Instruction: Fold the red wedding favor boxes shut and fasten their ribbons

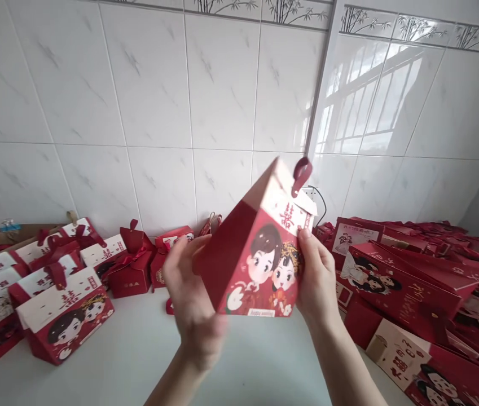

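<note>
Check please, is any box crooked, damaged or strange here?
The pile of red boxes on the right looks untidy: they lie tilted across one another, while the front left box stands upright. No clear tear or spill shows, though the left hand is blurred.

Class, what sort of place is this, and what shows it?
Probably a tiled room in a home or small workshop: glossy wall tiles, a wall socket, and red gift boxes along both sides of a pale tabletop.
</note>
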Demonstrator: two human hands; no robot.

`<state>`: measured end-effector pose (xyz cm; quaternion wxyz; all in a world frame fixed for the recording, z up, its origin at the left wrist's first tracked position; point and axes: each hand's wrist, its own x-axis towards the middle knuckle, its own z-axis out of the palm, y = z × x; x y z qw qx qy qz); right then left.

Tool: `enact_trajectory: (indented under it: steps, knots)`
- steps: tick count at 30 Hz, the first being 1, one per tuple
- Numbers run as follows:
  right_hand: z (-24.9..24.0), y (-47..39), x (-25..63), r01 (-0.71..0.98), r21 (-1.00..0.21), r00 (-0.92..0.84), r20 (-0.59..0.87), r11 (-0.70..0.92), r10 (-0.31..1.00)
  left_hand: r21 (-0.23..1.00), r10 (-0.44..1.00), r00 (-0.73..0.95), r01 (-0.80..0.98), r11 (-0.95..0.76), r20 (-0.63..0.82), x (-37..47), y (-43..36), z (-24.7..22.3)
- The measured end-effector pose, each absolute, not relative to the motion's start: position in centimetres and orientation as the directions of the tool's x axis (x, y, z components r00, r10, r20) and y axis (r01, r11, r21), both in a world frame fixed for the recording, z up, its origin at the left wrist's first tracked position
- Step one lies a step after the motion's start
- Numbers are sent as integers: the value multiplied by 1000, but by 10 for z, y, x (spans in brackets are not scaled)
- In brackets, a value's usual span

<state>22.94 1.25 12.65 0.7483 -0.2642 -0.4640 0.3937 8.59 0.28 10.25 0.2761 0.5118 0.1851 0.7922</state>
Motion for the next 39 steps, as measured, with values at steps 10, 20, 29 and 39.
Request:
enact_trajectory:
  steps: [10, 20, 29, 39]
  knots:
    - [137, -14, 241, 351, -625, 19, 749, 697, 663, 855, 868, 11, -178, -487, 497, 43, -1, 137]
    - [142, -31, 239, 397, -665, -223, 599, 633, 769, 885, 892, -126, -127, -448, 434, 38, -10, 140]
    - [140, -32, 235, 391, -681, -272, 557, 619, 785, 878, 889, -105, -137, -458, 446, 47, -23, 149]
    - [141, -34, 236, 408, -670, -311, 537, 620, 785, 874, 850, -212, 40, -485, 482, 49, -27, 148]
